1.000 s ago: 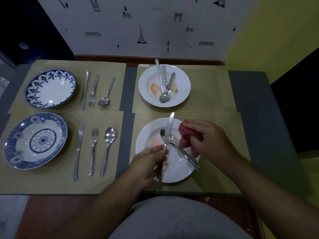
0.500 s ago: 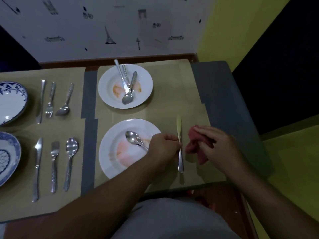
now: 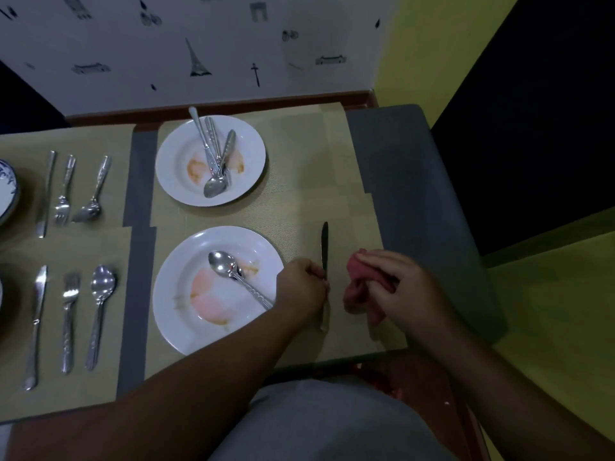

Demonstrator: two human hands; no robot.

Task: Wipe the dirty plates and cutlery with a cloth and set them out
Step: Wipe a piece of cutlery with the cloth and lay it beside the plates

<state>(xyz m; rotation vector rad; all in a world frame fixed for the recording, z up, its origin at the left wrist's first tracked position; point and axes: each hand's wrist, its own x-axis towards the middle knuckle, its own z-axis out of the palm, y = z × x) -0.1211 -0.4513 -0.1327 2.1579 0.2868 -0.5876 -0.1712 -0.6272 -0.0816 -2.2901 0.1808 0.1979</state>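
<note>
The knife (image 3: 324, 247) lies on the placemat (image 3: 299, 201) at 3 o'clock of the near plate (image 3: 186, 257), its long axis 12 to 6 with the blade tip at 12. The left hand (image 3: 301, 287) has its fingers curled round the knife's handle. Just beside it at 3 o'clock, the right hand (image 3: 399, 287) grips the bunched red cloth (image 3: 357, 287). The likely next piece is the spoon (image 3: 222, 262), bowl at 10 and handle toward 4, nearer the left hand. No writing is readable.
</note>
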